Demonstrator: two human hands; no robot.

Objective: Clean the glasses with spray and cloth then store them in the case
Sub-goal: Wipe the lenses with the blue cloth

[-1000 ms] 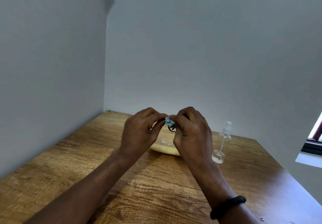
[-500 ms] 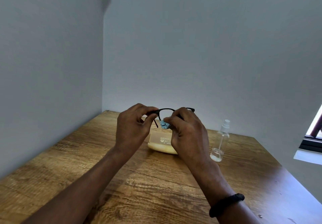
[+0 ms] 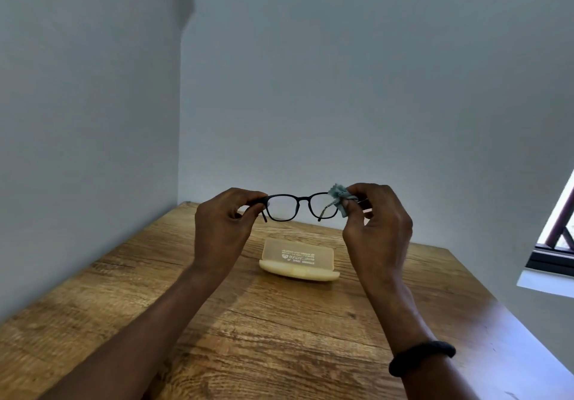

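A person holds a pair of black-framed glasses (image 3: pixel 300 207) in the air above a wooden surface (image 3: pixel 279 322), in front of a pale wall. The frame's long axis runs left to right, level, and the temple arms point back toward the person. The left hand (image 3: pixel 224 228) is closed in a pinch on the frame's left end. The right hand (image 3: pixel 377 222) pinches the right end together with a small crumpled blue-grey cloth (image 3: pixel 341 198), which covers the outer edge of the right lens. Fingers and cloth hide both hinges, and only short stubs of the temple arms show below the lenses.

Directly beneath the glasses, on the surface, a cream-coloured case (image 3: pixel 298 259) lies open, its lid tilted up at the back. Printed lettering on the lid is too small to read, and the contents of the case cannot be made out. A black band (image 3: pixel 421 356) circles the right wrist. A window (image 3: pixel 556 244) is cut off at the right edge.
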